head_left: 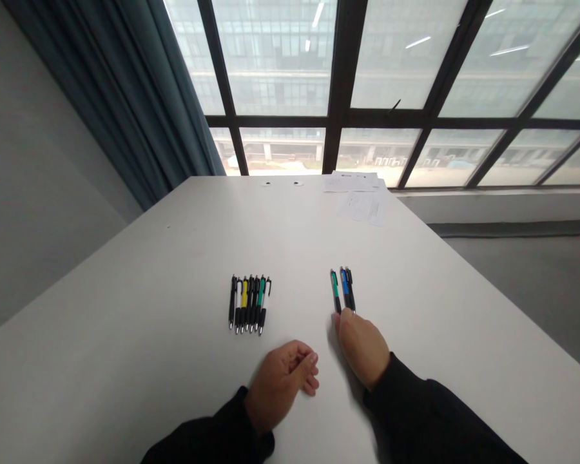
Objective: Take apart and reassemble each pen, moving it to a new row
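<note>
My right hand (362,345) rests on the white table with its fingers closed at the lower end of a green pen (336,290), whose tip they hide. Close to the right of that pen lie a blue pen (345,281) and a black pen (350,290), their lower ends near my fingers. My left hand (283,380) is loosely curled just above the table, thumb over the fingers, with nothing visible in it. Ahead of it is a side-by-side row of several click pens, among them a yellow pen (244,295), a green-and-black pen (261,294) and a black pen (232,303).
The white table (174,290) stretches away to a large window (280,77). Paper sheets (362,200) lie at its far right corner. Two small cable holes (297,184) sit near the far edge. A blue curtain (140,84) hangs at the left.
</note>
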A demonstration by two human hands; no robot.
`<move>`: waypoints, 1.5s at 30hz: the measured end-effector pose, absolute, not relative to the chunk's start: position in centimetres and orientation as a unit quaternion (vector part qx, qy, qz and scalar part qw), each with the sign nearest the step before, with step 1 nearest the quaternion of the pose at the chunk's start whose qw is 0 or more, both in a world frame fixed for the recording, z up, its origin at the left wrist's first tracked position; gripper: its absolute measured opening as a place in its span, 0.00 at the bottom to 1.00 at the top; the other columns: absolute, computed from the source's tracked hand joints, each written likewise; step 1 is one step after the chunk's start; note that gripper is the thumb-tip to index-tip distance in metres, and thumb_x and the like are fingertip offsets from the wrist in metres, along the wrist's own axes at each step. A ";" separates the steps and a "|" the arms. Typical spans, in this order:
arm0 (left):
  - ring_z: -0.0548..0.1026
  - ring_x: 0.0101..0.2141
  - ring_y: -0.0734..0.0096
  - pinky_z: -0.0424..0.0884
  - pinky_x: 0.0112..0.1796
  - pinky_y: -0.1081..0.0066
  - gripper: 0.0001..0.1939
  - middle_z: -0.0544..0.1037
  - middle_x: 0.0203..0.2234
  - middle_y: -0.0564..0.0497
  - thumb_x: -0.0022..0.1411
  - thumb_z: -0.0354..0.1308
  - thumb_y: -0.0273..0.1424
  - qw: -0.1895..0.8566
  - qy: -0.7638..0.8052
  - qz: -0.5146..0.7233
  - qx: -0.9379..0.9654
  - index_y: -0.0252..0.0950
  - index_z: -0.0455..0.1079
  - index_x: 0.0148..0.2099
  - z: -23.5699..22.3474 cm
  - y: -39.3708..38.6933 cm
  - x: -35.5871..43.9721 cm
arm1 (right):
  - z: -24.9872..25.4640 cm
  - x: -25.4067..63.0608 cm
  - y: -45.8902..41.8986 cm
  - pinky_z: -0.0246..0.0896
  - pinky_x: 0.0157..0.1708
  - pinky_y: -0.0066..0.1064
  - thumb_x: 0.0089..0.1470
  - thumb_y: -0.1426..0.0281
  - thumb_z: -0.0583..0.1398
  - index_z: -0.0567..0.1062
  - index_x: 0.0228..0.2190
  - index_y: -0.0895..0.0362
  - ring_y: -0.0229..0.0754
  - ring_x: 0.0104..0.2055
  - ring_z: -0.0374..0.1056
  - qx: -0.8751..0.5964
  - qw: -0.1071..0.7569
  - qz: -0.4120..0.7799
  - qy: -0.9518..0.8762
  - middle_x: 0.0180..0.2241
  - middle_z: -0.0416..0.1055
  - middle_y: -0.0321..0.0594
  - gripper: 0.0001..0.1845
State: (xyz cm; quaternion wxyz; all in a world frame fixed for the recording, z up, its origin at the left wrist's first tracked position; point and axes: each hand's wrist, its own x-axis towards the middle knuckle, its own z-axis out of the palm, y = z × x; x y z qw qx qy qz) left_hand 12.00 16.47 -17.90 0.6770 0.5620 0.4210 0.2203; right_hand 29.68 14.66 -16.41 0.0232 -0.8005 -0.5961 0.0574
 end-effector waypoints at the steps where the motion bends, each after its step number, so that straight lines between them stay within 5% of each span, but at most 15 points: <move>1: 0.74 0.21 0.72 0.70 0.24 0.72 0.26 0.75 0.23 0.49 0.55 0.60 0.52 0.676 0.420 0.219 0.565 0.31 0.69 0.33 -18.0 16.5 12.0 | -16.4 29.7 14.7 0.64 0.26 0.32 0.68 0.70 0.47 0.71 0.35 0.61 0.51 0.32 0.78 -0.805 0.023 0.053 -0.591 0.29 0.78 0.48 0.16; 33: 0.72 0.20 0.74 0.69 0.22 0.73 0.24 0.75 0.23 0.50 0.57 0.60 0.50 0.685 0.396 0.203 0.577 0.31 0.69 0.34 -17.8 16.3 12.0 | -16.2 29.8 15.0 0.64 0.28 0.32 0.67 0.63 0.48 0.72 0.34 0.61 0.50 0.31 0.78 -0.834 0.030 0.038 -0.549 0.29 0.77 0.51 0.18; 45: 0.72 0.20 0.75 0.69 0.21 0.74 0.22 0.74 0.23 0.50 0.60 0.58 0.48 0.689 0.377 0.201 0.585 0.31 0.68 0.35 -18.4 16.3 12.1 | -16.7 29.8 15.1 0.65 0.27 0.35 0.66 0.68 0.48 0.72 0.33 0.60 0.52 0.30 0.77 -0.835 0.038 0.003 -0.549 0.27 0.77 0.49 0.16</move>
